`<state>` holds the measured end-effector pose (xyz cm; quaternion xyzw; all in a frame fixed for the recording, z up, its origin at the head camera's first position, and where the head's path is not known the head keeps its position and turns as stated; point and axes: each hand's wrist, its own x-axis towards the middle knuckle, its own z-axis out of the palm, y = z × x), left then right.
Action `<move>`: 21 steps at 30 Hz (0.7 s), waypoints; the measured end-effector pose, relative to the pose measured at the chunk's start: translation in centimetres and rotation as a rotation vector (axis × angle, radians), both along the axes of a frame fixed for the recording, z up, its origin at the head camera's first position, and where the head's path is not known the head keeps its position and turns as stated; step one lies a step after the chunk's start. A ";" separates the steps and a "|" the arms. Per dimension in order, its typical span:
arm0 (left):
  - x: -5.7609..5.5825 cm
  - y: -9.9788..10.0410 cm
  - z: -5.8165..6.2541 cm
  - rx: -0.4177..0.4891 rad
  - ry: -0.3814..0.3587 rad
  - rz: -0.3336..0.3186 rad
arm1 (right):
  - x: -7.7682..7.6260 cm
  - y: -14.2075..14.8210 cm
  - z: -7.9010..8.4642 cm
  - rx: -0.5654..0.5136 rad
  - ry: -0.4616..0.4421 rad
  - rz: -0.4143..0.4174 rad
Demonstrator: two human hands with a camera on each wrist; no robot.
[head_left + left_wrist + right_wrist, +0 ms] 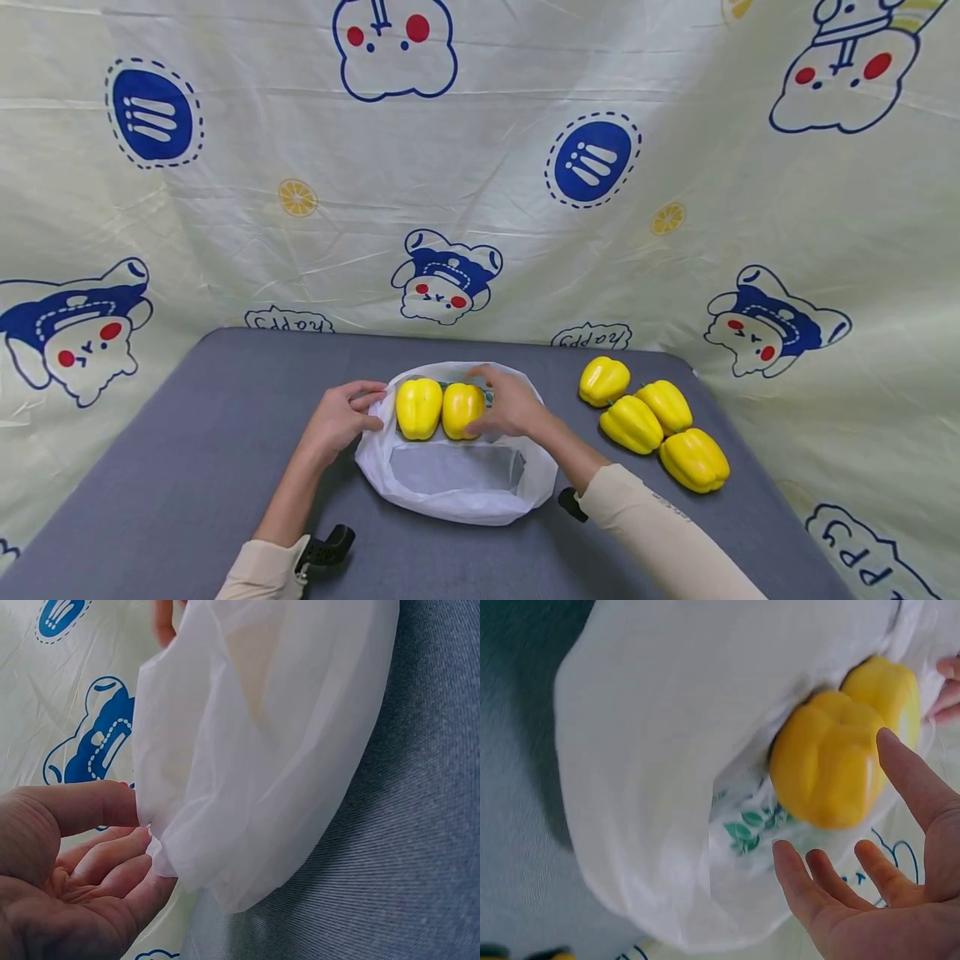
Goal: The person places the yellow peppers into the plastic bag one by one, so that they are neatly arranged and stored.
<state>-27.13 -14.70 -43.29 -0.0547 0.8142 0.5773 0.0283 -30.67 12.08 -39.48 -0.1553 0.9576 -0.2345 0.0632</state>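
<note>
The left hand (335, 421) holds the left rim of the bag (472, 507) between its thumb and fingers. The right hand (513, 404) is over the right side of the bag's mouth, its fingers spread and gripping nothing. They are set about the right pepper (461, 411), with the thumb nearest its side; whether the thumb touches it I cannot tell.

That pepper is yellow and sits inside the white bag, toward the far side of the opening. Beside it, on the left hand's side, is the left pepper (419, 408), yellow too and also in the bag. The bag rests on the table with its mouth wide, its rim rounded and creased. A print of green leaves (742, 831) shows on the plastic near the right hand's fingers.

To the right of the bag, well apart from it, four loose peppers (632, 424) lie close together on the grey table (187, 500).

Both arms wear pale sleeves (660, 533), and a black device (327, 547) is at the left wrist, with another partly visible by the right. Behind the table hangs a pale curtain (495, 183) printed with cartoon figures, blue badges, orange slices and lettering.
</note>
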 end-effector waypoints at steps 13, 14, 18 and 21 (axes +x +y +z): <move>0.0 -0.1 0.1 -0.003 -0.010 0.000 | 0.4 4.0 2.8 -0.023 0.001 -0.054; 0.0 -0.1 0.1 -0.002 -0.010 0.000 | 0.5 4.4 3.0 -0.025 0.002 -0.056; -0.1 0.0 0.0 0.001 -0.008 0.000 | 0.7 5.7 3.3 -0.018 0.012 -0.073; 0.0 0.0 0.0 0.000 -0.011 0.000 | 1.0 6.7 3.3 -0.002 0.025 -0.081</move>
